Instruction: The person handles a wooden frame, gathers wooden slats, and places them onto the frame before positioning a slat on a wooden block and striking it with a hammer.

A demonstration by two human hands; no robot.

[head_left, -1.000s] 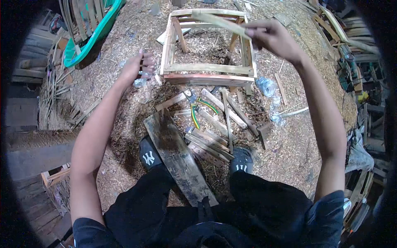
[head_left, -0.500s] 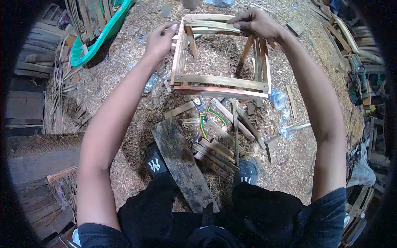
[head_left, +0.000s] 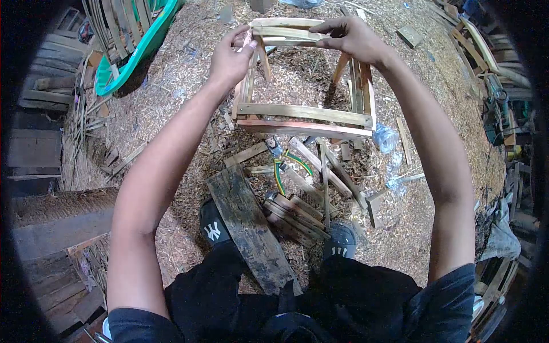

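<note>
A wooden frame (head_left: pixel 306 113) built of thin slats, with slanted leg-like pieces inside its far corners, is raised ahead of me. At its far left corner, my left hand (head_left: pixel 231 60) is closed, thumb and fingers on either side of the wood. My right hand (head_left: pixel 357 41) pinches a thin wooden slat (head_left: pixel 289 34) along the far side, near the right corner; its palm hides that corner. Below the frame, pliers (head_left: pixel 278 171) with green and yellow handles lie on the ground by several loose wood offcuts (head_left: pixel 294 214).
A dark weathered plank (head_left: pixel 251 228) lies between my feet. Wood shavings cover the ground. A green basin (head_left: pixel 108 83) holding slats stands at the upper left. Crumpled clear plastic (head_left: pixel 386 139) lies right of the frame, and stacked wood (head_left: pixel 51 240) lines the left side.
My left hand has shifted from the frame's outer left side onto the far left corner, fingers over its top. The frame has moved only slightly. My right hand stays at the far slat.
</note>
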